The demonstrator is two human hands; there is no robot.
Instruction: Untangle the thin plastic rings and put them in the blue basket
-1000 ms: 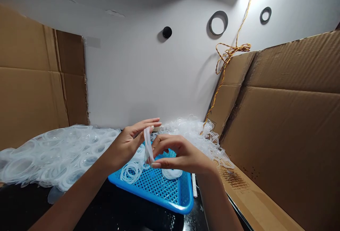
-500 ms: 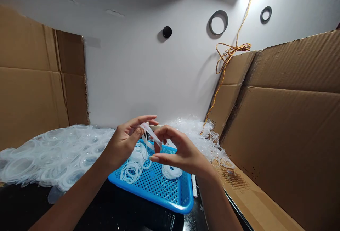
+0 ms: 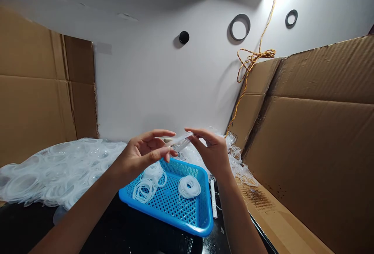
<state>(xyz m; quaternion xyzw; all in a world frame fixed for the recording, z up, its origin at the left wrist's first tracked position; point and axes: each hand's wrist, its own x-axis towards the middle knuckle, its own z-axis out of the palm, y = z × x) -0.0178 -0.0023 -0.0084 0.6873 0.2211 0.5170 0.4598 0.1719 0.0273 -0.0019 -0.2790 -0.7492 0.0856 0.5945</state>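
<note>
Above the blue basket (image 3: 166, 212), a white translucent ring band (image 3: 180, 141) is held tilted between my two hands. My right hand (image 3: 212, 150) pinches its right end between thumb and fingers. At the left end, the thumb and bent fingers of my left hand (image 3: 147, 150) are closed on the band, while the index finger stretches out above it. In the basket, below my hands, lie coils of thin white rings: a thick coil (image 3: 189, 187) on the right and a looser coil (image 3: 144, 190) on the left, with another bundle (image 3: 153, 171) behind that one.
A heap of translucent rings (image 3: 67, 164) spreads to the left on the black table (image 3: 140, 230). Tangled white thin rings (image 3: 238, 160) lie behind and right. Cardboard (image 3: 315, 137) walls both sides; a yellow twisted cord (image 3: 244, 86) hangs down. A white strip (image 3: 213, 199) lies beside the basket.
My right hand has moved up and right and now pinches the band's right end. The band has turned flatter, and my left fingers have shifted along it.
</note>
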